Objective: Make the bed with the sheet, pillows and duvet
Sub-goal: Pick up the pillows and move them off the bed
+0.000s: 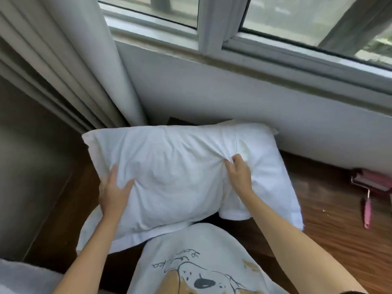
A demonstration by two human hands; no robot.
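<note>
Below the window (275,24), out from the wall and over the wooden floor (331,211), the white pillow (169,172) is held up in front of the person. It is plump, its case creased, with a flat hem along the near edge; a second white piece shows behind its right end. Left hand (113,196) spreads along the pillow's left side, thumb dug in; right hand (238,172) pinches a bunch of case right of centre. Better, I judge, to grip both ends evenly before carrying it.
</note>
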